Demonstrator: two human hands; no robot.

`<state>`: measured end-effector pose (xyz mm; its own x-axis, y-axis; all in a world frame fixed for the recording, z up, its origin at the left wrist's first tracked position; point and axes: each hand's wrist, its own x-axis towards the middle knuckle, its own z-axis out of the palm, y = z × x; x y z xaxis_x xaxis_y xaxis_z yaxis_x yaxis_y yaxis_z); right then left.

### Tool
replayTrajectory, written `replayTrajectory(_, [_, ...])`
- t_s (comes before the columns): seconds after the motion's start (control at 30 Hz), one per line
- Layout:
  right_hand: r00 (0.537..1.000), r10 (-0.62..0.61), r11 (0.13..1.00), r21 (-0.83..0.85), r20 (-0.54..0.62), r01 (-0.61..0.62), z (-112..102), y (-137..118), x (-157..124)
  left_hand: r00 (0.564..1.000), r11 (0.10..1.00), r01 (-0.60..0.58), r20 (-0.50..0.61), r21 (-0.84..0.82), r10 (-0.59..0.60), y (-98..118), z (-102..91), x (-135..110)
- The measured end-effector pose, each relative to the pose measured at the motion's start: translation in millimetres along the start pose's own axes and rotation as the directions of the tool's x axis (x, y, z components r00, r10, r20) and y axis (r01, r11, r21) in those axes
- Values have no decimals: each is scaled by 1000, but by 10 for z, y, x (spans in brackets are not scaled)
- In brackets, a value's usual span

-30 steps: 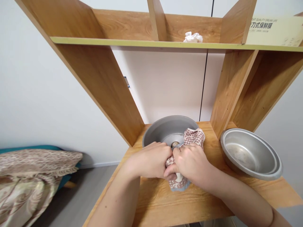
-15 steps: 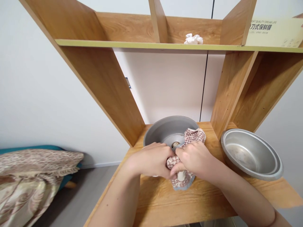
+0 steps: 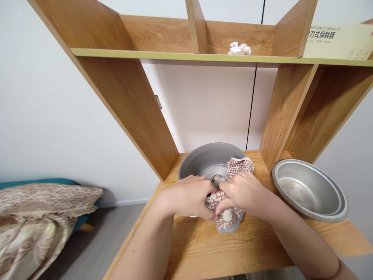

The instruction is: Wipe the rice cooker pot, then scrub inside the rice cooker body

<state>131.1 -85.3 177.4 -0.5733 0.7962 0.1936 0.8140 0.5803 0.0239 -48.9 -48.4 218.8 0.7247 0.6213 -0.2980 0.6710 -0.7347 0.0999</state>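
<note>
A round grey metal pot [image 3: 194,163] sits on the wooden desk, with a small round dark-and-gold spot at the centre of its inside. My left hand [image 3: 192,196] is closed on the pot's near rim, its fingers curled and mostly hidden from view. Right beside it, my right hand [image 3: 243,192] grips a brown-and-cream patterned cloth [image 3: 240,166] against the near right rim. One end of the cloth drapes over the right side of the pot, and the other, with a grey-blue edge, hangs down in front.
To the right, a silver metal bowl [image 3: 305,190] stands near the desk's edge. Crumpled white tissue [image 3: 239,49] and a cream box [image 3: 339,41] are on the shelf above. Wooden uprights flank the desk [image 3: 221,249]. A patterned blanket [image 3: 43,217] lies at the lower left.
My left hand and my right hand have shifted slightly to the right along the near rim, and the front end of the cloth moved with them. The pot has barely moved.
</note>
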Motion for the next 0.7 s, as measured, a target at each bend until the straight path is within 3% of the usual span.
replayTrajectory(0.27, [998, 36, 999, -33, 56, -34, -28, -50, 28, 1000, 1000, -5, -10, 16, 5, -3, 33, 25])
replayTrajectory(0.7, [993, 107, 994, -30, -49, -109, 157, -256, 90, 999, 1000, -20, 44, 16, 19, -25, 35, 57])
